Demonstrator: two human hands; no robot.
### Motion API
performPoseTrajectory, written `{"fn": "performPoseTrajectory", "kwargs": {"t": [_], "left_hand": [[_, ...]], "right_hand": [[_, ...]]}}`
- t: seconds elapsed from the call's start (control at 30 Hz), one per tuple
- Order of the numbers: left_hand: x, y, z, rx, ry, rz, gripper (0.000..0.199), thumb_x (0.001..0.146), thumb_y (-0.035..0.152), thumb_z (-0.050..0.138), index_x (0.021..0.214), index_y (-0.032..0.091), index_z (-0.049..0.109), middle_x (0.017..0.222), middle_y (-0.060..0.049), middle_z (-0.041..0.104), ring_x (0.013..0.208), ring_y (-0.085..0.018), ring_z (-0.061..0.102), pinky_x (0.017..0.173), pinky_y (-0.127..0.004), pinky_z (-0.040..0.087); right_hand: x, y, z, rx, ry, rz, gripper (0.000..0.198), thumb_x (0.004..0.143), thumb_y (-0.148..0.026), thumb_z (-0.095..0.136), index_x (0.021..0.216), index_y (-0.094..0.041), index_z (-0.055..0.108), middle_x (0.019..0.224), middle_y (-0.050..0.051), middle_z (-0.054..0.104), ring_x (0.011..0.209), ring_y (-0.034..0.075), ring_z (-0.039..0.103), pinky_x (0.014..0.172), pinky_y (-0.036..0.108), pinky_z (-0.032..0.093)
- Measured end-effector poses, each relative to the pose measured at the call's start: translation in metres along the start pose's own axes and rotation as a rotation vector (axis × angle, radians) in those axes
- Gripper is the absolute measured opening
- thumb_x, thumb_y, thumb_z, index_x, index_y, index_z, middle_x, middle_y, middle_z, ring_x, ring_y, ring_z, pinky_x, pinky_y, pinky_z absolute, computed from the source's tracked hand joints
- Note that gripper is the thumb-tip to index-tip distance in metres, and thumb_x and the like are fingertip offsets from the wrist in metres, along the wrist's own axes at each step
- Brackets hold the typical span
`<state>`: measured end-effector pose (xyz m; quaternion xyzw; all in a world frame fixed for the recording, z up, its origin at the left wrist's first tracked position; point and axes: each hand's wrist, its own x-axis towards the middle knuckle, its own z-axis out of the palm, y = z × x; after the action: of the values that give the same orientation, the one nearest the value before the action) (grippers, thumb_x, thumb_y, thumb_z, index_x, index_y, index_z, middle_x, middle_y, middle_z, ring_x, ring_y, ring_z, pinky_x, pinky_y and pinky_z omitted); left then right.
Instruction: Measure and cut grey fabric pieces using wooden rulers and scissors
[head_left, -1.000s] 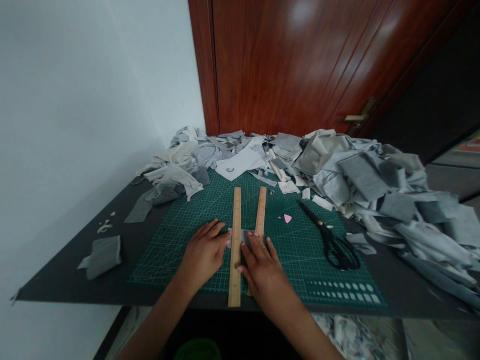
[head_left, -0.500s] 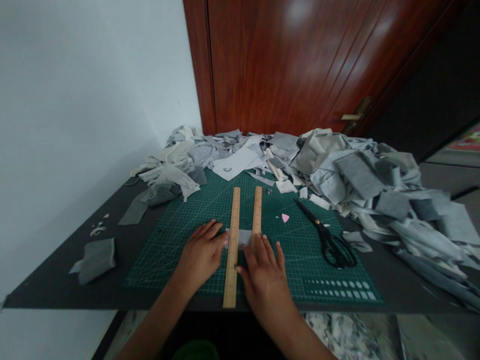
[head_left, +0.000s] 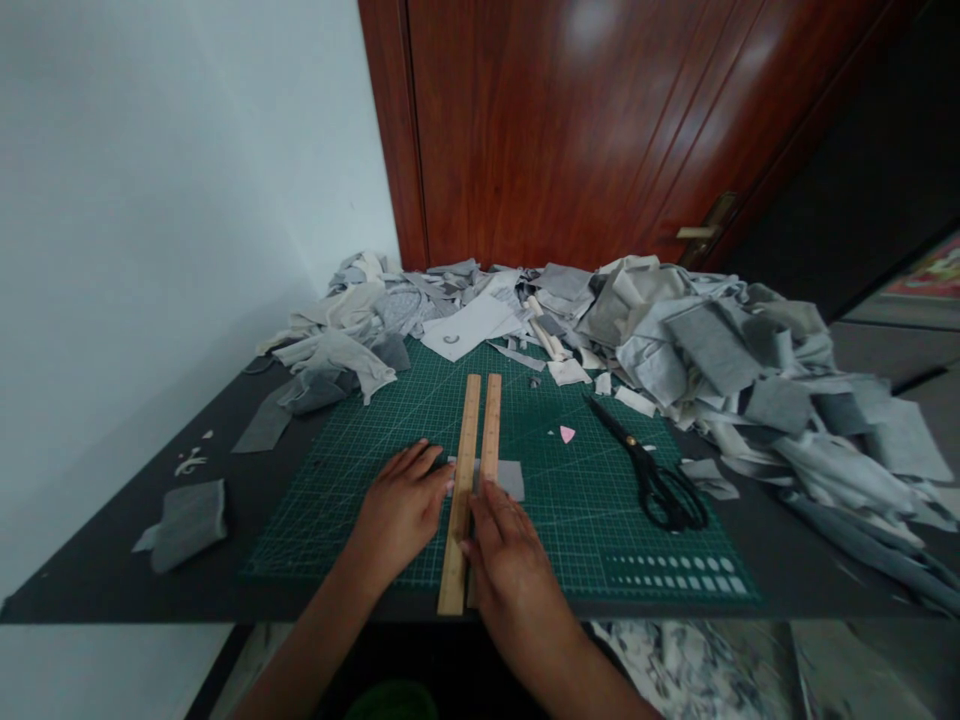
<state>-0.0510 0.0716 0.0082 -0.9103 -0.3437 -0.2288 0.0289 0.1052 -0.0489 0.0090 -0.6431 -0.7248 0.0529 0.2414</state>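
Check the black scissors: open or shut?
Shut. The black scissors show their blades lying together, tapering to a single tip.

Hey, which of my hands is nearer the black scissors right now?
Right. Your right hand, over one wooden ruler, is left of the scissors; your left hand is farther left, beside the other ruler.

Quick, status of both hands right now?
Left hand: open, palm down, fingertips beside the left ruler.
Right hand: laid over the right ruler; whether it grips cannot be told.
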Motion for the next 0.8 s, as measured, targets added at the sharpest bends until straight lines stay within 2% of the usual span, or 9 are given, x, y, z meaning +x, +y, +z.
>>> {"fn": "performPoseTrajectory", "kwargs": {"t": [0.07,0.13,0.27,0.4,0.6,0.8], "left_hand": [[0.0,0.001,0.0,-0.006,0.006,-0.002,0.032,0.098,0.017,0.048,0.113,0.02,0.077,0.128,-0.012,0.072,0.127,-0.035,0.063,0.106,-0.056,0.054],[0.0,0.001,0.0,-0.009,0.012,-0.005,0.033,0.099,0.017,0.048,0.113,0.019,0.077,0.127,-0.013,0.072,0.127,-0.035,0.063,0.105,-0.056,0.054],[0.0,0.0,0.001,-0.008,0.018,-0.003,0.031,0.099,0.019,0.049,0.115,0.019,0.076,0.125,-0.012,0.072,0.126,-0.035,0.063,0.105,-0.055,0.054],[-0.001,0.0,0.003,0.003,0.021,-0.007,0.03,0.1,0.021,0.05,0.116,0.019,0.076,0.124,-0.012,0.072,0.126,-0.034,0.063,0.107,-0.054,0.054],[0.0,0.002,0.002,-0.001,0.02,-0.019,0.029,0.1,0.021,0.051,0.114,0.019,0.076,0.124,-0.011,0.072,0.124,-0.033,0.064,0.106,-0.054,0.055],[0.0,0.002,-0.001,-0.02,0.006,-0.024,0.029,0.099,0.018,0.051,0.113,0.021,0.076,0.124,-0.01,0.071,0.125,-0.032,0.063,0.108,-0.053,0.053]], "right_hand": [[0.004,0.003,-0.005,-0.002,0.012,0.004,0.053,0.098,-0.014,0.047,0.15,-0.004,0.048,0.157,0.022,0.047,0.146,0.032,0.045,0.118,0.051,0.043],[0.008,0.007,-0.01,-0.023,0.012,-0.01,0.052,0.101,-0.021,0.048,0.149,-0.003,0.049,0.159,0.022,0.044,0.15,0.033,0.039,0.121,0.054,0.037],[0.013,0.016,-0.013,-0.041,-0.093,-0.046,0.051,0.104,-0.03,0.046,0.15,-0.008,0.05,0.162,0.018,0.041,0.152,0.031,0.034,0.126,0.057,0.025],[0.011,0.019,-0.011,-0.035,-0.145,-0.011,0.054,0.105,-0.032,0.044,0.154,-0.009,0.045,0.163,0.017,0.039,0.153,0.03,0.033,0.126,0.056,0.024],[0.011,0.018,-0.013,-0.035,-0.162,0.023,0.054,0.105,-0.032,0.045,0.154,-0.01,0.045,0.163,0.016,0.037,0.153,0.03,0.031,0.126,0.056,0.023],[0.011,0.02,-0.013,-0.059,-0.157,0.002,0.054,0.106,-0.033,0.044,0.154,-0.008,0.045,0.163,0.018,0.035,0.153,0.031,0.032,0.125,0.057,0.026]]}}
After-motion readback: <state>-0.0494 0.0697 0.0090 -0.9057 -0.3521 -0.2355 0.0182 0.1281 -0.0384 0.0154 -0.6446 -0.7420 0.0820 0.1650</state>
